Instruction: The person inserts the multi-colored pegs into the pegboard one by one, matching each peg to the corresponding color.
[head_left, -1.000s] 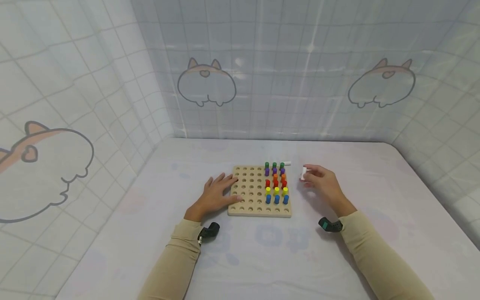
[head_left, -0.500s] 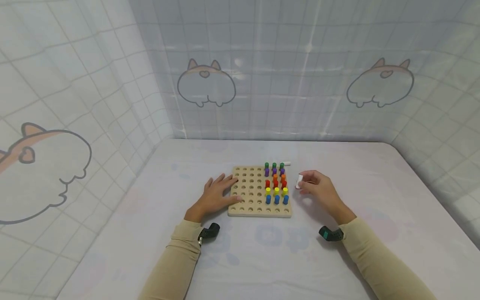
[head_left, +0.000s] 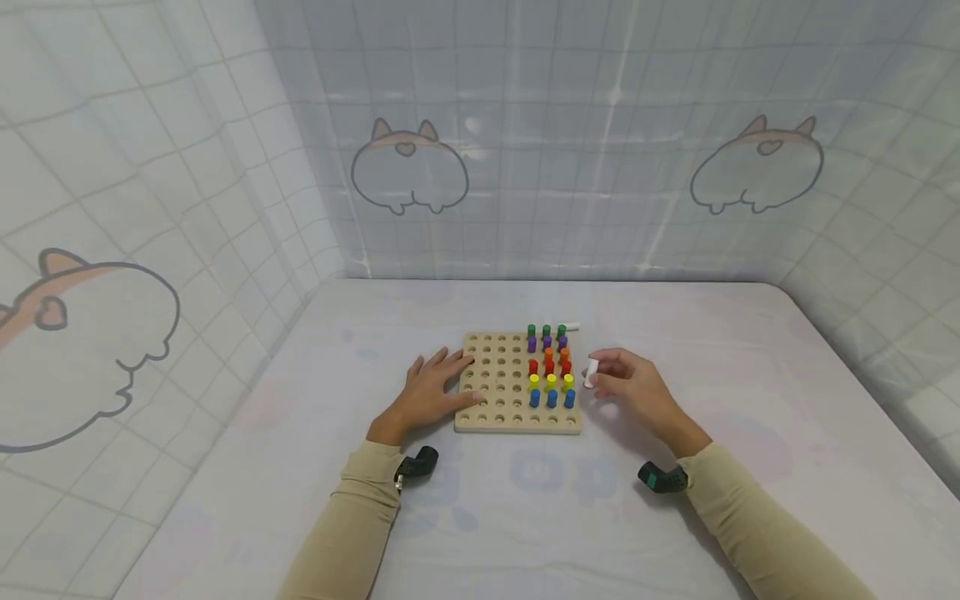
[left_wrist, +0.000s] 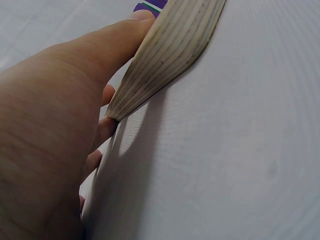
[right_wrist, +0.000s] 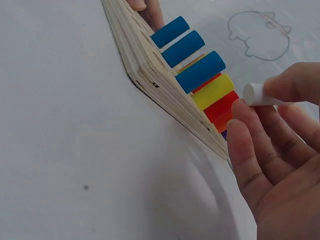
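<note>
A wooden pegboard (head_left: 517, 430) lies on the table, with rows of green, purple, orange (head_left: 564, 356), red, yellow and blue pegs (head_left: 552, 399) standing in its right part. My left hand (head_left: 427, 393) rests spread on the board's left edge, its thumb (left_wrist: 122, 37) over the top face. Just right of the board, my right hand (head_left: 637, 392) pinches a white peg (right_wrist: 257, 95) between thumb and fingers. That peg is held in the air beside the yellow and red pegs, apart from the board. The orange row has two pegs; the other coloured rows have three.
Another white peg (head_left: 572, 327) lies on the table behind the board's back right corner. Bare holes fill the board's left part and its front row. A pale cloth (head_left: 540, 533) covers the table, and tile-patterned curtains (head_left: 570, 192) stand around it.
My right hand has moved left and nearer to me with the white peg, coming closer to the board's right edge. The left hand stays in place.
</note>
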